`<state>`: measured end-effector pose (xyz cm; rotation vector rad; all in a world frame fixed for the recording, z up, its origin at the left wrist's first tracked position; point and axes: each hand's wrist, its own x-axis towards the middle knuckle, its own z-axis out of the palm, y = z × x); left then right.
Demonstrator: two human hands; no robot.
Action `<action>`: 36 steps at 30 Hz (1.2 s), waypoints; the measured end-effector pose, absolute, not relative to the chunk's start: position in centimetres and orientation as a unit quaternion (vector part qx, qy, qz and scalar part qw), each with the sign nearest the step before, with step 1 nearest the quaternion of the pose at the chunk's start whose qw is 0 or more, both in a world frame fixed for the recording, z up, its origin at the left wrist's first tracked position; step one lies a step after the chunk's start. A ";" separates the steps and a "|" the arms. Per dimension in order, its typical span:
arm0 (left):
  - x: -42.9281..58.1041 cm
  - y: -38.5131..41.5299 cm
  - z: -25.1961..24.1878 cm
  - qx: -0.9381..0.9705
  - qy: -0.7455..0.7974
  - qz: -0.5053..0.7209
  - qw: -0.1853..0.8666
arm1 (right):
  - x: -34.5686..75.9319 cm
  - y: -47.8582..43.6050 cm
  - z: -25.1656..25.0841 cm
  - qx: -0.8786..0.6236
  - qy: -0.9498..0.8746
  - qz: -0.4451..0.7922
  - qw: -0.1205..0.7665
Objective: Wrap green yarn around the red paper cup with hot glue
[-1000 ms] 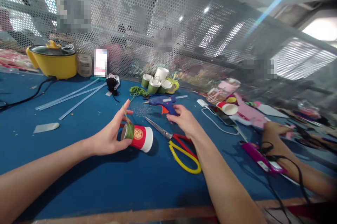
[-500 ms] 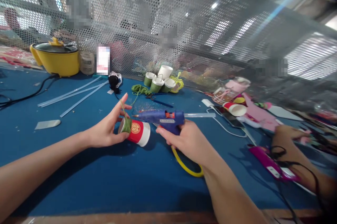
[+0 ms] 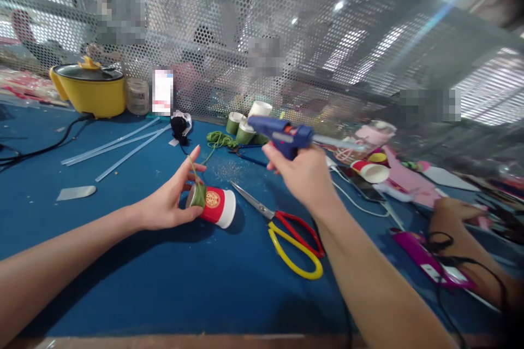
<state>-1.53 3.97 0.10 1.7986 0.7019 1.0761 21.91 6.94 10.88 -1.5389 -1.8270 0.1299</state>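
The left hand (image 3: 170,204) rests nearest on the blue counter (image 3: 164,289), its grip pressed round the narrow end of a red paper cup (image 3: 216,210). The cup lies on its side with its mouth toward 3 o'clock, so the band of green cord (image 3: 199,195) wound on that end faces up, where it is easy to reach. A loose strand runs up to the raised forefinger, which seems to keep it taut so the winding does not slacken.

At 3 o'clock from the cup, scissors (image 3: 289,231) lie flat with the blades closed. The tips point toward the cup and the handles toward the person, handy for either hand.

Above them, at about 2 o'clock, the right hand (image 3: 305,174) hangs in the air. Its grip is wrapped tight round the handle of a blue glue gun (image 3: 286,135). The nozzle is level, points toward 9 o'clock and is well apart from the cup, probably to keep the tip off fingers and counter.

Farther off at 12 o'clock, a cluster of small cups (image 3: 245,125) stands together. At 10 o'clock clear glue sticks (image 3: 118,147) lie side by side, and beyond them a yellow pot (image 3: 90,92) stands by the mesh screen (image 3: 286,37). Another person's hand (image 3: 450,210) rests far out at 3 o'clock.
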 end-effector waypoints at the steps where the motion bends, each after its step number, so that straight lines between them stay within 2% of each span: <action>1: -1.5 4.0 0.1 0.725 0.282 0.438 0.451 | 21.6 6.0 10.2 -0.602 -0.711 0.100 0.349; 5: -1.5 4.0 0.0 0.723 0.286 0.441 0.448 | 21.6 3.3 8.4 -0.588 -0.700 0.289 0.284; 9: -1.5 4.0 0.2 0.728 0.294 0.434 0.443 | 22.2 2.0 8.2 -0.550 -0.707 0.359 0.262; 14: -1.6 3.9 0.3 0.730 0.296 0.428 0.443 | 21.8 0.8 8.3 -0.573 -0.715 0.342 0.209; 29: -1.7 4.0 0.4 0.739 0.303 0.420 0.431 | 22.1 -0.3 7.4 -0.535 -0.793 0.204 0.209; 36: -1.5 4.0 0.5 0.734 0.298 0.427 0.436 | 21.9 -0.7 7.4 -0.538 -0.795 0.193 0.201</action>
